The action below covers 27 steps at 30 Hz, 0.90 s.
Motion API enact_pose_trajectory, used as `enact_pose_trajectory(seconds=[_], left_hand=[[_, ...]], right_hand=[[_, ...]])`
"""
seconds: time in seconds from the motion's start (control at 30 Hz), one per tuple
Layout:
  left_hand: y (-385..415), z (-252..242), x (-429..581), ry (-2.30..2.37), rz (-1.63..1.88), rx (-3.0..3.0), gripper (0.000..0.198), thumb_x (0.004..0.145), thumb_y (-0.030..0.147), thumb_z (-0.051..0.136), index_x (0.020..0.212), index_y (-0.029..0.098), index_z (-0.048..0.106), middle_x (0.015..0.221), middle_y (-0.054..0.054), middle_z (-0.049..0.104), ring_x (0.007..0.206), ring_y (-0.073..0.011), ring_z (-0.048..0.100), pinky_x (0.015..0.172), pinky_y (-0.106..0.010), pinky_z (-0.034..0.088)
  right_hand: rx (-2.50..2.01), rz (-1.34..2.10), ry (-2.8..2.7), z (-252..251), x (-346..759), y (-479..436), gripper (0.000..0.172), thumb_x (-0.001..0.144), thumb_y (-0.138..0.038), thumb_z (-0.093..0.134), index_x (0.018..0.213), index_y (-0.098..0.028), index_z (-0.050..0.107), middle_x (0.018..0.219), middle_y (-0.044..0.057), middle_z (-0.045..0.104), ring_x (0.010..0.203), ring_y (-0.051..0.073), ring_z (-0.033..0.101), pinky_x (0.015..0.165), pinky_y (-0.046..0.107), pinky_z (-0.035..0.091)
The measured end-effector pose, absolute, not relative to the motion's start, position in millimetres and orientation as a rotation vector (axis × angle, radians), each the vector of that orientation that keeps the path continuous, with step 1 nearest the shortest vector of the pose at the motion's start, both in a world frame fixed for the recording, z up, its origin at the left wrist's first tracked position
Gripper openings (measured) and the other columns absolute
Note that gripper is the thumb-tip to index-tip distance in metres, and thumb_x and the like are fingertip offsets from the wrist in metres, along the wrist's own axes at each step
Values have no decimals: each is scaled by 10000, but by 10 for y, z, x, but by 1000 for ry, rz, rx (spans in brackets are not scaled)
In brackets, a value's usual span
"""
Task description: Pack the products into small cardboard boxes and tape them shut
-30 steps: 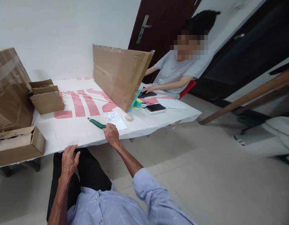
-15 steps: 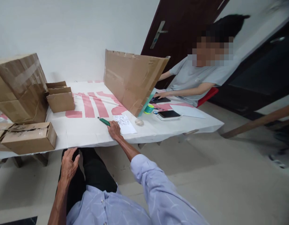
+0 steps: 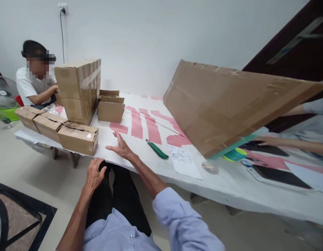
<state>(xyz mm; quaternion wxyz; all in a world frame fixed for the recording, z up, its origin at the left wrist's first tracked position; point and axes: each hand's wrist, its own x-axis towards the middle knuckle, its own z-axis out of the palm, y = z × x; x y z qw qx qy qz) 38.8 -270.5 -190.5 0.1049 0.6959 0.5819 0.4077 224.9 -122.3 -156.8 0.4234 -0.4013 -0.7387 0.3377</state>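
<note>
My right hand lies over the white table cover with its fingers spread, holding nothing. It is left of a green-handled cutter and right of a small closed cardboard box. On my dark trouser leg rests my left hand, fingers loosely bent and empty. Just right of the cutter is a printed paper sheet.
A large cardboard sheet leans over the table at right. A tall taped box and several small boxes stand at left. Another person sits at the far left beside a fan. A second person's forearm, a phone and a tape roll are at right.
The view has swung left, bringing the far-left person and fan into sight. My right hand has moved left, away from the cutter and paper, and opened out. The left hand stays on my leg.
</note>
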Motion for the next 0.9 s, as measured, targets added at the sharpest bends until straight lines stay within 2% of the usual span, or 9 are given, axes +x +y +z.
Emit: enact_pose_trajectory(seconds=[0.07, 0.13, 0.17, 0.23, 0.4, 0.63, 0.73, 0.9], left_hand=[[-2697, -1909, 253, 1745, 1243, 2021, 315, 885, 156, 675, 1187, 229, 729, 1194, -108, 765, 1149, -291, 706, 1078, -497, 569], [-2697, -1910, 116, 1783, 1284, 1983, 300, 882, 177, 672, 1171, 232, 730, 1182, -110, 764, 1129, -300, 709, 1060, -505, 577], [-2700, -1910, 53, 1800, 1303, 1963, 295, 881, 187, 668, 1167, 231, 731, 1178, -112, 764, 1125, -303, 710, 1055, -508, 579], [-2713, -1911, -51, 1827, 1340, 1924, 293, 882, 204, 657, 1164, 226, 732, 1173, -116, 763, 1126, -305, 713, 1051, -508, 580], [-2759, -1918, -199, 1866, 1400, 1825, 271, 868, 241, 665, 1128, 230, 740, 1128, -104, 767, 1080, -291, 728, 981, -469, 611], [-2678, -1739, -407, 1871, 1586, 1502, 389, 858, 383, 671, 1201, 203, 705, 1197, -125, 706, 1101, -294, 714, 836, -416, 630], [-2513, -1518, -385, 1677, 1576, 1465, 500, 806, 481, 744, 1230, 221, 692, 1337, -131, 657, 1251, -322, 664, 911, -435, 617], [-2157, -1154, -137, 1313, 1313, 1645, 640, 791, 543, 792, 1352, 281, 630, 1636, -135, 464, 1498, -371, 490, 1114, -527, 515]], right_hand=[[-941, 991, -1870, -1554, 1880, -1234, 1423, 666, -664, 917, 1730, -242, 73, 1763, 211, 224, 1637, 383, 239, 1311, 595, 265], [-923, 1077, -1873, -1566, 1602, -1226, 1567, 602, -666, 950, 1731, -245, -52, 1793, 210, 102, 1668, 394, 119, 1333, 611, 183], [-923, 1103, -1865, -1575, 1499, -1217, 1608, 585, -669, 956, 1726, -238, -93, 1796, 214, 69, 1671, 398, 95, 1336, 611, 169], [-912, 1125, -1839, -1587, 1363, -1199, 1638, 581, -679, 949, 1717, -220, -137, 1788, 229, 82, 1663, 395, 131, 1335, 595, 186], [-858, 1116, -1832, -1546, 1466, -1241, 1554, 617, -647, 930, 1724, -216, -71, 1684, 245, 325, 1542, 380, 392, 1261, 594, 343], [-918, 1152, -1884, -1339, 2627, -1490, 1320, 702, -561, 912, 1731, -336, 117, 1714, 180, 345, 1543, 392, 399, 1180, 621, 425], [-951, 1200, -1867, -1234, 3120, -1632, 1280, 696, -540, 924, 1724, -344, 187, 1712, 157, 374, 1532, 384, 427, 1192, 587, 432], [-1010, 1248, -1862, -1189, 3578, -1782, 1265, 690, -490, 925, 1723, -339, 211, 1703, 141, 403, 1498, 375, 474, 1173, 538, 470]])
